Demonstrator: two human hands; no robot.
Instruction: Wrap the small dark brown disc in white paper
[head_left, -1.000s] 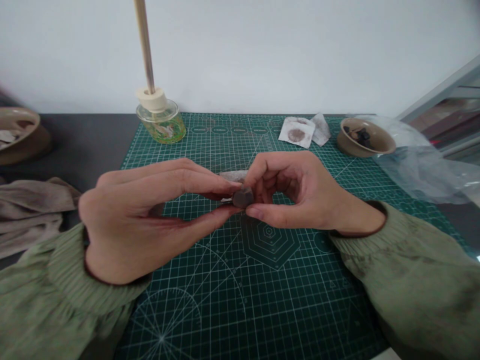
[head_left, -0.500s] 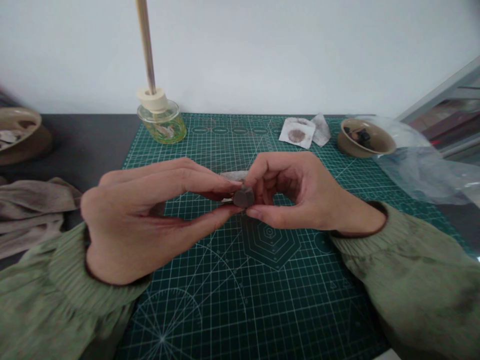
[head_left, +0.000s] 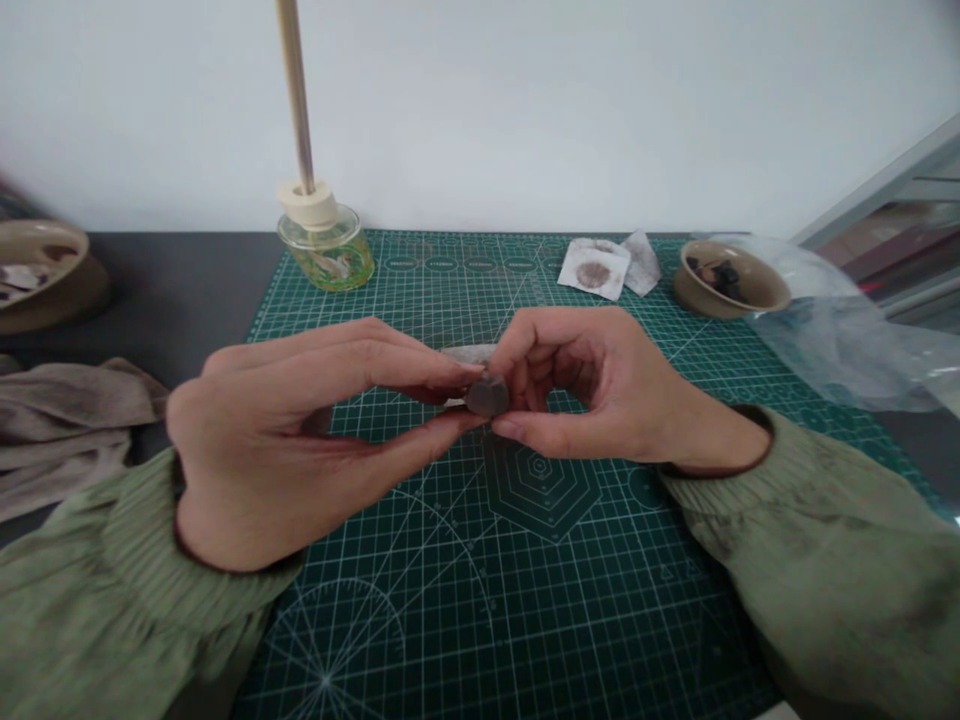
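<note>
Two hands meet over a green cutting mat [head_left: 420, 620], both half closed in a pinch around one small dark grey lump [head_left: 487, 395], its material hard to tell. The lump sits between them: the left hand [head_left: 277, 430] lies at its 9 o'clock, with the fingertips [head_left: 469, 368] reaching it, and the right hand [head_left: 592, 385] lies at its 3 o'clock, with the curled fingers and thumb closing on it. One pale strip [head_left: 466, 352] shows just behind the lump at 12 o'clock, partly hidden by the fingers.

Two olive-green sleeves [head_left: 810, 530] cover the wrists. At 9 o'clock, one crumpled cloth [head_left: 64, 420] lies on the dark counter [head_left: 180, 290]. Farther off are two ceramic bowls: one [head_left: 37, 260] at 10 o'clock, and one [head_left: 731, 282] at 2 o'clock holding dark bits, beside one clear plastic bag [head_left: 847, 340]. At 12 to 1 o'clock lie two stained paper squares [head_left: 592, 268]. One glass jar [head_left: 326, 255] with a rod stands at 11 o'clock.
</note>
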